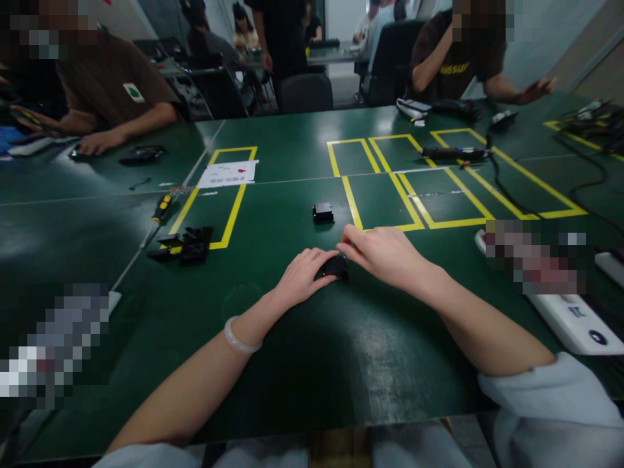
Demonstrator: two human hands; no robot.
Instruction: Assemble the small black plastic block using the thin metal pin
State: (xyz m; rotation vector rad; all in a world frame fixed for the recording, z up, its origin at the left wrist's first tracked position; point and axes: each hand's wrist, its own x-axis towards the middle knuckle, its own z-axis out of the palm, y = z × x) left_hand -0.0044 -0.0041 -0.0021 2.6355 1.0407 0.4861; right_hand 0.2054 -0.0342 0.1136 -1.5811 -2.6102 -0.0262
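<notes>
On the green table [287, 377], my left hand [305, 276] grips a small black part [335, 267] between its thumb and fingers. My right hand [377, 252] is closed just above the right side of that part, its thumb and index finger pressed together; whatever lies between them is too small to make out. Beyond both hands sits another small black block [323, 213] with a grey top. Several black parts [195, 246] stand in a cluster to the left, partly over a yellow tape outline.
A yellow-black screwdriver [163, 208] lies at left beside a paper label [228, 173]. A black cylindrical tool [453, 153] with a cable is at back right. White devices [575, 318] flank both sides. People sit across the table.
</notes>
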